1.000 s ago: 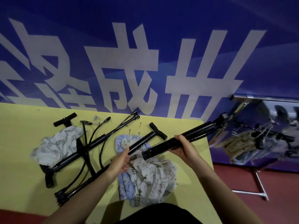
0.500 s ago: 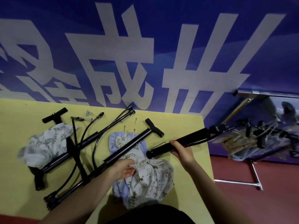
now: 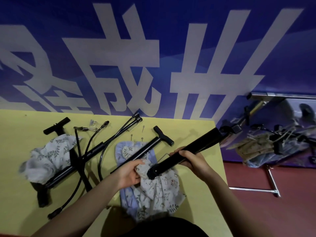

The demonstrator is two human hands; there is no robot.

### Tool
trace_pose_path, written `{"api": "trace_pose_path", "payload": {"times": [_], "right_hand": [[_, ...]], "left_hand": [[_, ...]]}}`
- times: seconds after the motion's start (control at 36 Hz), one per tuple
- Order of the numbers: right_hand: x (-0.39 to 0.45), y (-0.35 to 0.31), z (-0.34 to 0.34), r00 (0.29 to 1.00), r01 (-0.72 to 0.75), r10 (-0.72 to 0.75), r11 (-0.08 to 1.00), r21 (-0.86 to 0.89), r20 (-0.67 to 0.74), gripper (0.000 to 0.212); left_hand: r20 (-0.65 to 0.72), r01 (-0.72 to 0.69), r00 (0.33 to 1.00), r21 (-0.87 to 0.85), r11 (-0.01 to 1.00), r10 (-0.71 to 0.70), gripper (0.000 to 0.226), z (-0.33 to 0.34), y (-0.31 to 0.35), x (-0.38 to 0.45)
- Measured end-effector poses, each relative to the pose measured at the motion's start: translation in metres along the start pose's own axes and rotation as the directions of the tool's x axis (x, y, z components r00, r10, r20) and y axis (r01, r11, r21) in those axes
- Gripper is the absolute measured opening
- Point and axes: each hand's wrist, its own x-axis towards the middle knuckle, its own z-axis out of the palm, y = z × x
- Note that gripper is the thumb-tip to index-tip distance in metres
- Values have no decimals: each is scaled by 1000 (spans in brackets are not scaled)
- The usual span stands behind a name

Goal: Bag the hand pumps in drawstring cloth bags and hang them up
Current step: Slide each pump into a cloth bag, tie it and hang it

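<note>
1. You are at the insertion step: your right hand (image 3: 191,159) carries the black hand pump (image 3: 186,153) slanted above the yellow table (image 3: 196,209), its base end pointing down at the printed cloth bag (image 3: 159,190) that your left hand (image 3: 130,171) grips.
2. Open the bag's mouth wide before you push. I judge the mouth is bunched, so the pump's foot could snag on the folds.
3. Aim the base end into the opening, not onto the cloth, and slide the pump along its own line.
4. Watch the wire bracket at the pump's base; it could catch the fabric.
5. Your right fingers are curled round the barrel near its lower half, closed snugly on it.
6. Your left fingers and thumb pinch a gathered fold of the bag near its top edge, just beside the pump's end.
7. Two more pumps (image 3: 95,151) and another bag (image 3: 49,156) lie on the table to the left, not yet bagged.
</note>
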Motion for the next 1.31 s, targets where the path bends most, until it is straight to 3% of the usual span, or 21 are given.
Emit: {"api": "trace_pose_path", "payload": {"times": [0.08,0.28,0.42,0.47,0.56,0.64,0.72,0.83,0.89,1.0,1.03,1.14,1.22,1.31], "right_hand": [[0,-10,5,998,54,-54,999,-8,-36,18],[-3,-27,8,971,200,-197,980,10,-137,19],[-12,-29,16,975,218,-218,976,-18,-34,21],[-15,-25,15,980,200,-199,980,-17,20,12],[-22,-20,18,982,167,-165,986,-13,94,28],[-28,-17,27,980,139,-132,990,-35,150,28],[-32,-12,37,984,136,-107,968,-211,143,34],[-41,-6,56,989,134,-88,876,-464,121,18],[-43,0,66,987,146,-89,843,-517,134,27],[-46,16,79,984,159,-80,785,-598,157,53],[-47,20,82,981,176,-91,786,-593,170,52],[-54,25,93,963,270,-209,786,-556,172,16],[-56,30,101,961,275,-215,802,-530,175,16],[-60,34,110,963,253,-168,832,-494,211,30]], "left_hand": [[-59,-57,997,-42,998,54,38,-5,2,2],[82,-198,978,63,978,193,28,3,-2,-22],[65,-279,958,-11,960,279,33,1,-4,-35],[49,-306,951,-16,952,307,36,-1,-4,-38],[31,-341,940,4,940,341,35,-2,-2,-49],[48,-378,925,38,925,376,34,3,-1,-59],[86,-426,903,58,903,421,26,16,0,-69],[137,-507,857,52,860,497,28,34,4,-81],[151,-534,838,31,845,524,26,41,8,-85],[126,-631,771,24,775,624,31,43,15,-92],[116,-647,759,27,762,641,32,42,15,-94],[17,-683,731,38,730,682,28,38,17,-102],[-73,-685,721,74,725,689,23,36,17,-106],[-99,-683,714,118,721,693,34,32,16,-108]]}}
